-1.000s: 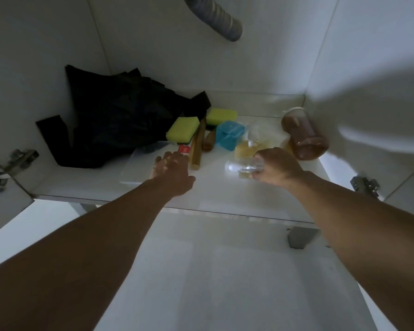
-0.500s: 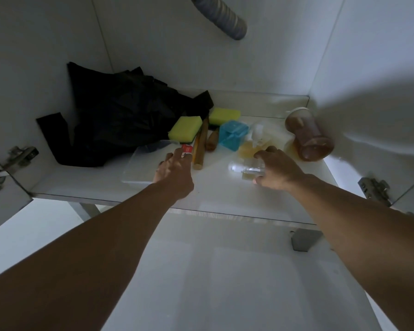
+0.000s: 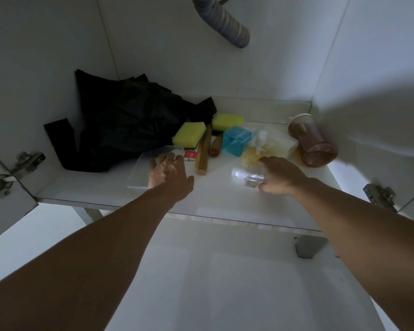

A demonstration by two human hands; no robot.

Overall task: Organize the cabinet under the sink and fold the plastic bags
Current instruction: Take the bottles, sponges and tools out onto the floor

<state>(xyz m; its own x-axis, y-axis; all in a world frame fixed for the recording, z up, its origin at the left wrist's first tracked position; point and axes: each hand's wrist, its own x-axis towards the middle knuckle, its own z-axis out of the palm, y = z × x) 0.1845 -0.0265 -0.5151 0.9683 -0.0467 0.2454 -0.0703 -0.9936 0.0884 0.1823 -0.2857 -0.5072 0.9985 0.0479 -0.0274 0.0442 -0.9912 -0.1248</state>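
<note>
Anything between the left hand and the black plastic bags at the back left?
Partly. The left hand is over a clear tray that lies in front of the black plastic bags. Beyond the tray's far edge nothing else visible blocks the reach.

Black plastic bags sit crumpled in a loose heap at the cabinet's back-left corner. One strip trails flat toward the left wall.

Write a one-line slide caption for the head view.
Both hands reach into the under-sink cabinet: left hand over a clear tray, right hand on a small clear bottle, black plastic bags behind.
</note>
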